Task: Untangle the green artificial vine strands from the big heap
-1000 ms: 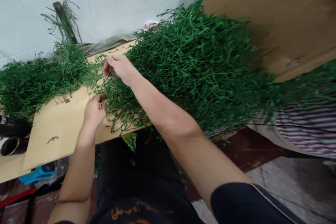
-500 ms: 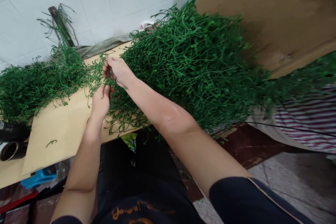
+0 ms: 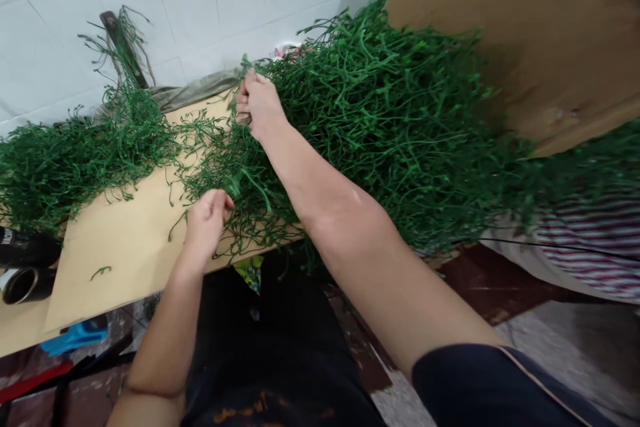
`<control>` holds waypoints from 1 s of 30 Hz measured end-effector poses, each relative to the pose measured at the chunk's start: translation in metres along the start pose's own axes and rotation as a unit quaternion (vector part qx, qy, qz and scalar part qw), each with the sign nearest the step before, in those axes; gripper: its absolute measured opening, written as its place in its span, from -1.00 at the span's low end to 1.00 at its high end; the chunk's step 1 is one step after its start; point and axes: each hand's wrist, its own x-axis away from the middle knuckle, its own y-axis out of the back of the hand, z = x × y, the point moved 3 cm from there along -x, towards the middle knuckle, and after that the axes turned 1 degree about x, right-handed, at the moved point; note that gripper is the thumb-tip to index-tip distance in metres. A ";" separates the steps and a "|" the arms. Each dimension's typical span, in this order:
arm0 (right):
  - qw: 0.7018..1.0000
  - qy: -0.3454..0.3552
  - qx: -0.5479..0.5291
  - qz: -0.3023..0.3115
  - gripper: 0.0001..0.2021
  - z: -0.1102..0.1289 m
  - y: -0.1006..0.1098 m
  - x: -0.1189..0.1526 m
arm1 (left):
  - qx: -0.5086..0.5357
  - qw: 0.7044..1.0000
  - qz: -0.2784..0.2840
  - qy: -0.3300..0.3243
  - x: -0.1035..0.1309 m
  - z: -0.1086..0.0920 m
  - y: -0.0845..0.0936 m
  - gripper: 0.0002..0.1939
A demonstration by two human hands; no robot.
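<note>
My right hand [image 3: 261,105] is closed over the far edge of the big heap. A small green sprig [image 3: 245,63] pokes out above its fingertips. My left hand [image 3: 207,215] is nearer to me, fingers pinched together, with a blurred green stem [image 3: 250,183] at the fingertips. Around both hands spreads a large tangled heap of thin green stems with bud-like tips [image 3: 370,120], which look like artificial plant parts. A looser scatter of the same stems [image 3: 197,133] lies on the board left of my hands.
A second pile of green stems [image 3: 75,167] covers the board's far left. One loose piece [image 3: 101,271] lies on the pale wooden board [image 3: 130,240]. Dark cylinders [image 3: 27,285] stand at the left edge. A brown panel [image 3: 525,40] leans over the heap, and a tiled wall [image 3: 190,7] stands behind.
My hands have moved apart. The right went up and away to the right with a sprig; the left came down and slightly right. The view shifted a little.
</note>
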 end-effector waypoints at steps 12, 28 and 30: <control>0.982 -0.008 0.131 0.138 -0.65 -0.015 -0.010 0.052 | 0.028 0.994 -0.094 -0.037 -0.030 0.015 0.021 -0.72; 0.943 -0.021 0.187 0.273 -0.73 -0.025 -0.005 0.077 | 0.106 0.969 -0.223 -0.004 -0.058 0.017 0.040 -0.74; 0.943 -0.029 0.190 0.273 -0.75 -0.026 -0.003 0.078 | 0.145 0.957 -0.252 0.010 -0.060 0.017 0.048 -0.72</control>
